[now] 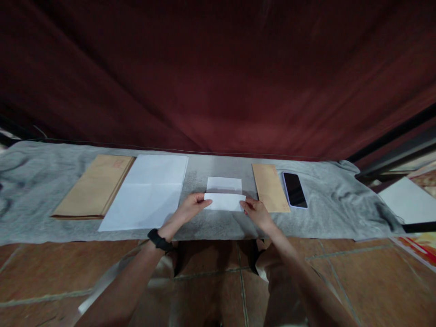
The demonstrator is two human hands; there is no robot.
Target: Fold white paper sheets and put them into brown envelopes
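Between my two hands is a folded sheet of white paper, a narrow strip held level over the cloth. My left hand pinches its left end, thumb on top. At the right end, my right hand pinches it the same way. Just behind the strip shows another white paper panel; I cannot tell whether it belongs to the same sheet. Left of my left hand lies a stack of large white paper with a crease across it. A brown envelope lies flat beyond my right hand.
A stack of brown envelopes lies at the far left. A phone rests right of the single envelope. Grey cloth covers the narrow table, and a dark red curtain hangs behind it. Tiled floor shows below.
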